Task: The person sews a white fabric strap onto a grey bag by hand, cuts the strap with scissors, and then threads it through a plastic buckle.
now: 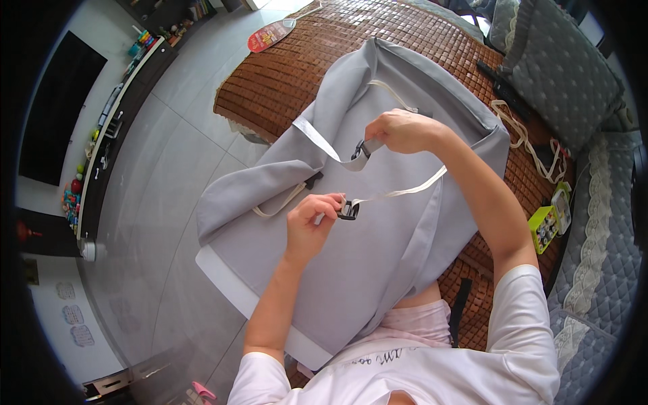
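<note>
A large piece of grey fabric point(405, 209) with a white edge band point(226, 283) is spread over my lap. My left hand point(312, 223) pinches a black plastic buckle point(349, 210) fitted to a narrow white strap point(405, 192), which runs right, under my right forearm. Farther off, my right hand point(403, 131) is closed on a grey strap point(354, 163) with a black buckle piece point(361, 148) on it. The two buckle pieces are apart. Another black clip point(314, 180) on a white strap lies on the fabric's left fold.
Beneath the fabric is a brown woven bead mat point(270, 88). A hand fan point(271, 35) rests at its far left edge. At right stand a green box point(544, 228) of small items, loose white cords point(533, 145) and a grey cushion point(563, 74). Black tape point(462, 307) lies near my leg.
</note>
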